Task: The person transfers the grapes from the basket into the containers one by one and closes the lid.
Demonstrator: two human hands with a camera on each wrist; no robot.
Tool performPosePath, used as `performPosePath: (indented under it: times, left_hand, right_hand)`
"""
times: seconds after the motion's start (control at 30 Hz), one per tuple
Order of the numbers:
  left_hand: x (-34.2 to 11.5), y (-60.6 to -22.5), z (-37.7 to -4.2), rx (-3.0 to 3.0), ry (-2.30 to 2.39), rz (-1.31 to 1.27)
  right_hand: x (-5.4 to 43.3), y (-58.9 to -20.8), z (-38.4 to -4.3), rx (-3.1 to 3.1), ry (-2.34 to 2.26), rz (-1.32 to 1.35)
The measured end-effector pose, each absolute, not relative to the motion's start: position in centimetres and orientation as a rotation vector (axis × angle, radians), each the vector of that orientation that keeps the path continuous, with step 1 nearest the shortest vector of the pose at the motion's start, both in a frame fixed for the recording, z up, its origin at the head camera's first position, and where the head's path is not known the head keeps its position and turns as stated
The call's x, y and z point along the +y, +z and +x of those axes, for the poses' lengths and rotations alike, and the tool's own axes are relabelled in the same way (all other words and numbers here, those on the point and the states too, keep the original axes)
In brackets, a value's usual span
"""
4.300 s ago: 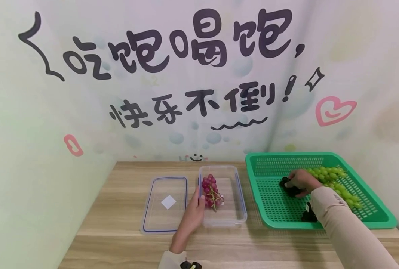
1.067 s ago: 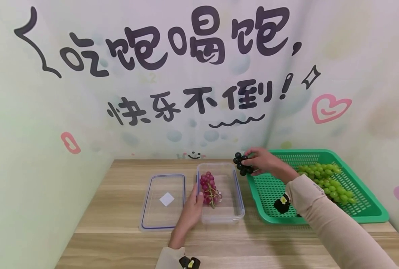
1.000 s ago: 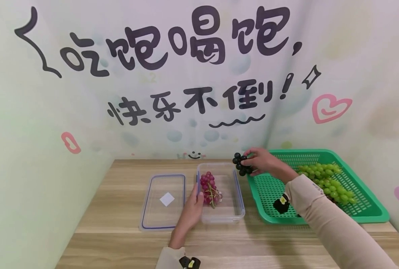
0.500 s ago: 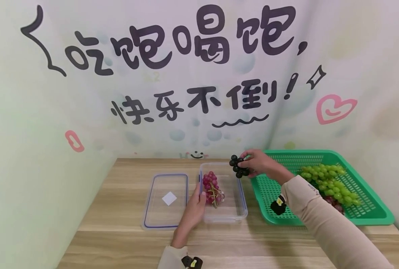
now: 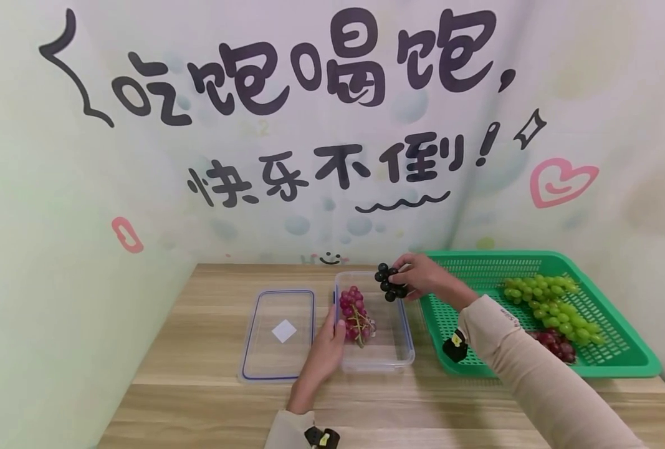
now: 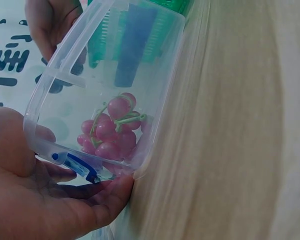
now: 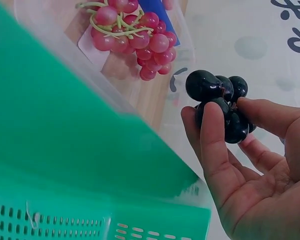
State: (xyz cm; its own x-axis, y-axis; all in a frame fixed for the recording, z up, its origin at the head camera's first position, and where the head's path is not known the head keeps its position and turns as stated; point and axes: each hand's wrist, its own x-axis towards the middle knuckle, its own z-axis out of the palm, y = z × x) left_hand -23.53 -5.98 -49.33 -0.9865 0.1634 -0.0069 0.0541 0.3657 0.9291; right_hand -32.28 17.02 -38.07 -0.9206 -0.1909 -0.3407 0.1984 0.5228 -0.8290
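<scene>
A bunch of black grapes [image 5: 389, 285] hangs from the fingertips of my right hand [image 5: 426, 277], over the right far part of a clear plastic food box [image 5: 378, 365]. In the right wrist view, thumb and fingers pinch these black grapes [image 7: 205, 85] from two sides. My left hand [image 5: 324, 349] grips the box's left wall; in the left wrist view, its thumb lies at the rim and its fingers sit by a blue clip [image 6: 80, 167]. Inside the box, a bunch of pink grapes [image 5: 352, 302] lies along the left side.
A green basket [image 5: 433, 349] stands to the right of the box, with green grapes [image 5: 568, 318] and dark red grapes [image 5: 559, 347] in it. Left of the box lies its clear lid [image 5: 256, 340] with a blue seal and a white square. A printed wall hanging [image 5: 287, 231] closes off the back.
My right hand has lifted the black grapes out of the basket and carried them left, over the box. My left hand stays on the box wall.
</scene>
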Motion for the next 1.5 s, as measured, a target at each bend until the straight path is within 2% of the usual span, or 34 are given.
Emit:
performPosePath:
  times: [1.5]
  left_hand:
    - [-5.9,-49.3,-23.6,2.497,1.709,0.240]
  right_hand:
    - [13.0,-40.0,-31.9,2.507,-1.176,0.104]
